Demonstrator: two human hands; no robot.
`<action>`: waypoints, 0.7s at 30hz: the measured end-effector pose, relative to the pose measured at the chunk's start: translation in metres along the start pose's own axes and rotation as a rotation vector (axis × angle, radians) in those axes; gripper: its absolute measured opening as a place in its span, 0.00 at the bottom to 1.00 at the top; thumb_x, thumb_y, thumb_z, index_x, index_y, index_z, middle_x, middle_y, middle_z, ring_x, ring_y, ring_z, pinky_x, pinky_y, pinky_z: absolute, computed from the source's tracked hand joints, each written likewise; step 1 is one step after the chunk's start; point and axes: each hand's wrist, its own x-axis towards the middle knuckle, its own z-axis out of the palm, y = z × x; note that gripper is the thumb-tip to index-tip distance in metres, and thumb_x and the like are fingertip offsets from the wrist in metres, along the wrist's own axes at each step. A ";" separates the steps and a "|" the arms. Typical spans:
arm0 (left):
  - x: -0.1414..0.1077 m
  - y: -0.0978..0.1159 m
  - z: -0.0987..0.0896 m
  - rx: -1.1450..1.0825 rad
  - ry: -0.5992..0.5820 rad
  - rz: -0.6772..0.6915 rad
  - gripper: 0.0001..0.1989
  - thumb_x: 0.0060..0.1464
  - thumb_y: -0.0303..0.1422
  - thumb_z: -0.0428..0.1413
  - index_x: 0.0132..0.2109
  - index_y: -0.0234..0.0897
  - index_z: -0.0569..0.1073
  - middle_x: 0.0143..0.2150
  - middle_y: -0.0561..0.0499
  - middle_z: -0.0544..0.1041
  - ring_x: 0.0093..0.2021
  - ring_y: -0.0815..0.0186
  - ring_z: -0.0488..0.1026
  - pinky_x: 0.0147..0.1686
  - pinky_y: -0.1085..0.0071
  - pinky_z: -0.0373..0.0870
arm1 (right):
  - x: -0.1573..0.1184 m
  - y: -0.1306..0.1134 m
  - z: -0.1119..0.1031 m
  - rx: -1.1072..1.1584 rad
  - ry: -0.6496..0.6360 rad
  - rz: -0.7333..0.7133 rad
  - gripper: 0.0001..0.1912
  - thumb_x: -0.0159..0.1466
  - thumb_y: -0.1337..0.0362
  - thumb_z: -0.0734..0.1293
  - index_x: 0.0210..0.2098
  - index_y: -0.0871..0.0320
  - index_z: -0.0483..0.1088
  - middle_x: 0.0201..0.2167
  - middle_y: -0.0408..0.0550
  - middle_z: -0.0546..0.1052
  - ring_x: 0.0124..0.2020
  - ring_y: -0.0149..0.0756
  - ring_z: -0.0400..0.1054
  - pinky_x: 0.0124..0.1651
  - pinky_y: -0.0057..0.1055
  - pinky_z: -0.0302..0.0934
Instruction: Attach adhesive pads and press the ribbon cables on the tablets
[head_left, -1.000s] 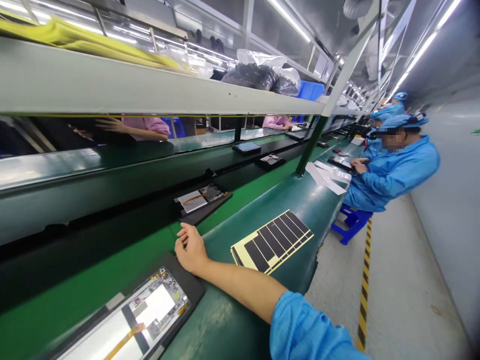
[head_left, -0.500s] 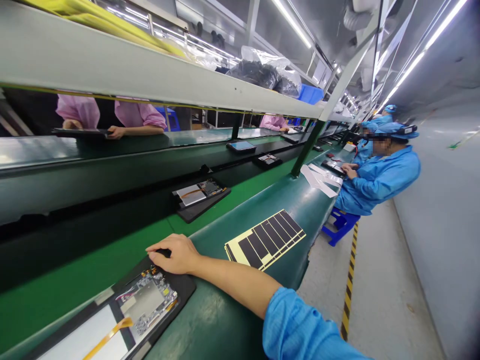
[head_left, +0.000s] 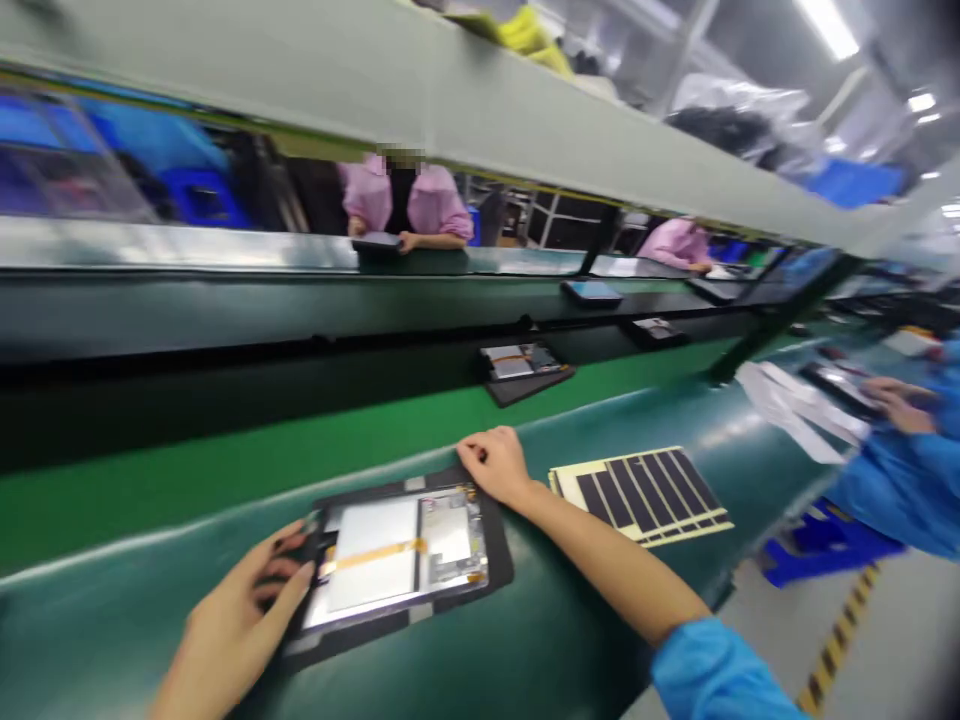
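An opened tablet (head_left: 375,550) with a silver battery area, an orange ribbon cable and a circuit board lies on a black backing tray (head_left: 495,540) on the green bench. My left hand (head_left: 240,610) is at their left end, its thumb and curled fingers closed on the edge. At the far right corner, my right hand (head_left: 499,465) has its fingers closed on the black tray. Right of that hand lies a sheet of black adhesive strips (head_left: 652,495) on pale yellow backing, partly behind my forearm.
Beyond the bench edge runs a green conveyor (head_left: 315,430), carrying another opened tablet (head_left: 521,360) on a black tray. A post (head_left: 780,310) rises at right, near white paper strips (head_left: 795,405). A co-worker in blue (head_left: 900,480) sits at right; another in pink (head_left: 412,205) works opposite.
The view has swung left, so the scene sits further right. My left hand has come into view at the tablet's left end. My right hand stays at the tray's corner.
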 end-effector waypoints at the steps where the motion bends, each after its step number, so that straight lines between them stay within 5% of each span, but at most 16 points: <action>1: -0.002 -0.003 -0.002 -0.058 -0.026 -0.003 0.28 0.49 0.55 0.58 0.52 0.44 0.74 0.34 0.54 0.80 0.31 0.61 0.78 0.29 0.68 0.77 | -0.002 -0.002 -0.002 0.016 0.007 -0.017 0.11 0.70 0.63 0.65 0.34 0.55 0.78 0.25 0.43 0.79 0.31 0.36 0.71 0.49 0.39 0.58; 8: -0.011 0.003 0.000 -0.036 -0.010 0.136 0.18 0.55 0.40 0.54 0.49 0.36 0.76 0.42 0.46 0.77 0.33 0.64 0.75 0.31 0.69 0.74 | -0.028 -0.059 0.005 0.198 -0.127 -0.334 0.10 0.71 0.63 0.63 0.39 0.51 0.77 0.35 0.47 0.80 0.38 0.39 0.72 0.51 0.43 0.57; 13: -0.015 0.003 0.003 0.004 0.001 0.164 0.14 0.54 0.33 0.53 0.47 0.37 0.76 0.44 0.46 0.77 0.35 0.66 0.73 0.33 0.71 0.73 | -0.043 -0.099 0.026 0.088 -0.287 -0.669 0.10 0.71 0.63 0.64 0.50 0.52 0.74 0.42 0.50 0.79 0.44 0.42 0.69 0.56 0.47 0.54; 21: -0.013 0.004 0.008 0.089 0.019 0.196 0.12 0.56 0.33 0.54 0.47 0.37 0.74 0.38 0.50 0.73 0.33 0.65 0.72 0.32 0.70 0.70 | -0.045 -0.104 0.030 -0.140 -0.351 -0.665 0.16 0.71 0.57 0.65 0.54 0.59 0.71 0.46 0.53 0.77 0.46 0.45 0.66 0.57 0.48 0.51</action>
